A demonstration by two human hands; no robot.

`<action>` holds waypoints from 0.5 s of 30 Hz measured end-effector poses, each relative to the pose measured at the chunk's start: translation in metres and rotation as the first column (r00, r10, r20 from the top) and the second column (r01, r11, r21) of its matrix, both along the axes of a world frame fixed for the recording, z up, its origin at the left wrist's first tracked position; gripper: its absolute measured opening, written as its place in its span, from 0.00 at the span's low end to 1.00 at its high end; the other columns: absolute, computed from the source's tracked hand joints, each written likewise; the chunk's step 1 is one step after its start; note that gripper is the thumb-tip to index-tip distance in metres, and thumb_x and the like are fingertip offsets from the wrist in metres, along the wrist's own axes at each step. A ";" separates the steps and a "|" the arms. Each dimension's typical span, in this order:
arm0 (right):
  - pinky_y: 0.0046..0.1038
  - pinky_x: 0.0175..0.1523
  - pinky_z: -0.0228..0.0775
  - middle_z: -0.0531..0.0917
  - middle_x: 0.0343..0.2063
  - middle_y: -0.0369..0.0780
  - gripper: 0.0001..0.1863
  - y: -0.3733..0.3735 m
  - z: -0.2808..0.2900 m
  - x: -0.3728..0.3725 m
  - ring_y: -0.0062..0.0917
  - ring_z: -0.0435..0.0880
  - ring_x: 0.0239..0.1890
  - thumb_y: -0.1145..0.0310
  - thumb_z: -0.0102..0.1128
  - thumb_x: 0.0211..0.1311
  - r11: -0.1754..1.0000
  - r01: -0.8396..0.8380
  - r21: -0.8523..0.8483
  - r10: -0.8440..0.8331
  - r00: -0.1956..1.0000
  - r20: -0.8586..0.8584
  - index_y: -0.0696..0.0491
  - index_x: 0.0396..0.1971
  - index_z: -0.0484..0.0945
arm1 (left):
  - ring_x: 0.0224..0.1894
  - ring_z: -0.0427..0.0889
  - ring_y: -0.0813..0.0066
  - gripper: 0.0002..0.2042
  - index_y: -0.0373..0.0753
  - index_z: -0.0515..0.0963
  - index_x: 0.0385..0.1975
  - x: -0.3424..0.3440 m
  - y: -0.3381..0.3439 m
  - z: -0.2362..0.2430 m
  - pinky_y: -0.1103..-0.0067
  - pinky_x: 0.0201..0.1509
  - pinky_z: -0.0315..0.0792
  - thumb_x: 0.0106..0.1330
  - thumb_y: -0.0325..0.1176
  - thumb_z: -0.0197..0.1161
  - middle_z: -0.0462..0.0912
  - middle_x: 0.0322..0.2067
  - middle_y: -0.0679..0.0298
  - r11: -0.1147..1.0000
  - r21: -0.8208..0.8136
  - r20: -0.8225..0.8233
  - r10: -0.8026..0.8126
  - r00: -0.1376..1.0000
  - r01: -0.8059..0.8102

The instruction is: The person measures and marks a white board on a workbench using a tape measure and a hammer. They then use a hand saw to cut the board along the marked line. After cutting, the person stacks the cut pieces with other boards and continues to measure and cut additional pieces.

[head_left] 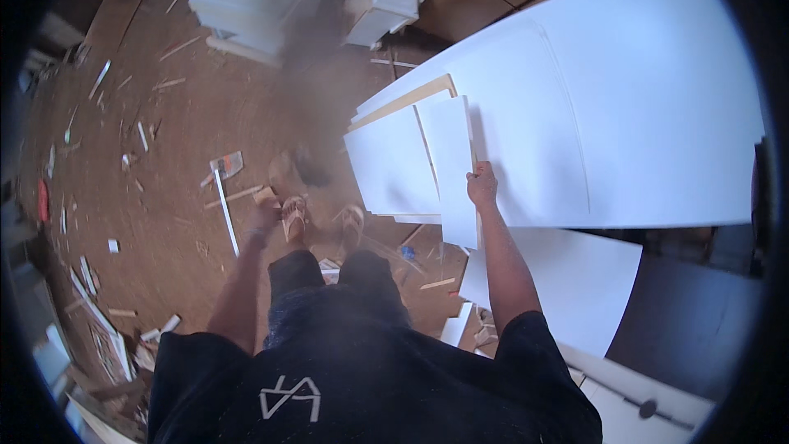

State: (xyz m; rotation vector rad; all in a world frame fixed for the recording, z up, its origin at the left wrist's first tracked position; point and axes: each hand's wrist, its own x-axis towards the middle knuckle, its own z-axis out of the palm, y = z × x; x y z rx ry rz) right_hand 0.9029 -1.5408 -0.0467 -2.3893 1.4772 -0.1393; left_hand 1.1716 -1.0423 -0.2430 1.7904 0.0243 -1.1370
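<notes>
My right hand (482, 185) is closed around the right long edge of a narrow white board (451, 156). That board rests against other white panels (390, 166) on a large white sheet. Down by my feet, my left hand (265, 215) is blurred. A small tan block-like piece (264, 196) shows at its fingers and seems to be held, though its exact kind is unclear. Below the right forearm lies another white panel (567, 275).
The large white sheet (657, 99) fills the right side. White cabinet-like boxes (382, 0) stand at the back. Offcuts and a long white strip (225, 212) litter the brown floor (164, 189). More scraps (107, 329) pile up at the left.
</notes>
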 end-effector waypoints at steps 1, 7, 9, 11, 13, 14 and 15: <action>0.44 0.52 0.74 0.85 0.38 0.49 0.19 -0.018 -0.009 0.013 0.47 0.84 0.45 0.69 0.70 0.55 0.999 -0.038 0.005 0.038 0.998 -0.056 0.54 0.45 0.73 | 0.34 0.85 0.71 0.13 0.39 0.79 0.51 0.011 0.056 -0.017 0.74 0.40 0.79 0.73 0.36 0.54 0.85 0.37 0.61 0.990 0.043 -0.027 0.132 0.991 -0.131; 0.44 0.51 0.75 0.85 0.38 0.51 0.19 -0.092 -0.077 0.042 0.48 0.84 0.44 0.69 0.72 0.53 0.985 -0.162 0.066 0.169 0.977 -0.129 0.55 0.43 0.74 | 0.38 0.85 0.73 0.16 0.39 0.77 0.51 -0.100 0.302 0.072 0.80 0.38 0.77 0.73 0.42 0.55 0.86 0.40 0.58 0.466 0.202 0.104 0.864 0.492 -0.861; 0.44 0.52 0.75 0.85 0.39 0.52 0.18 -0.091 -0.101 0.041 0.50 0.84 0.45 0.70 0.71 0.54 0.977 -0.186 0.108 0.203 0.964 -0.170 0.55 0.43 0.75 | 0.34 0.84 0.75 0.18 0.38 0.79 0.46 -0.187 0.378 0.110 0.81 0.33 0.75 0.72 0.47 0.56 0.84 0.34 0.61 0.483 0.418 0.110 0.814 0.571 -0.769; 0.46 0.53 0.75 0.85 0.41 0.53 0.17 -0.090 -0.112 0.055 0.52 0.84 0.46 0.71 0.69 0.54 0.963 -0.250 0.103 0.267 0.940 -0.214 0.56 0.44 0.75 | 0.33 0.85 0.72 0.16 0.40 0.80 0.42 -0.281 0.400 0.136 0.77 0.33 0.75 0.71 0.48 0.58 0.84 0.32 0.60 0.552 0.633 -0.013 0.709 0.705 -0.543; 0.47 0.55 0.75 0.84 0.42 0.55 0.16 -0.087 -0.118 0.055 0.53 0.83 0.48 0.73 0.66 0.56 0.961 -0.254 0.109 0.275 0.918 -0.287 0.57 0.44 0.75 | 0.34 0.85 0.66 0.14 0.44 0.80 0.41 -0.353 0.371 0.138 0.70 0.35 0.77 0.69 0.47 0.60 0.85 0.34 0.57 0.682 0.647 -0.087 -0.377 0.922 0.340; 0.48 0.56 0.74 0.84 0.43 0.55 0.16 -0.087 -0.119 0.053 0.54 0.83 0.49 0.73 0.65 0.56 0.963 -0.247 0.107 0.269 0.907 -0.323 0.58 0.44 0.75 | 0.34 0.85 0.63 0.12 0.46 0.79 0.41 -0.373 0.343 0.131 0.66 0.36 0.78 0.68 0.47 0.61 0.86 0.35 0.56 0.657 0.610 -0.002 -0.558 0.830 0.443; 0.47 0.55 0.76 0.83 0.42 0.56 0.15 -0.087 -0.119 0.051 0.54 0.83 0.48 0.75 0.64 0.57 0.962 -0.251 0.110 0.273 0.906 -0.322 0.59 0.44 0.74 | 0.36 0.86 0.63 0.15 0.44 0.78 0.46 -0.390 0.317 0.127 0.66 0.39 0.79 0.68 0.46 0.60 0.86 0.39 0.53 0.870 0.493 -0.341 0.161 0.926 0.030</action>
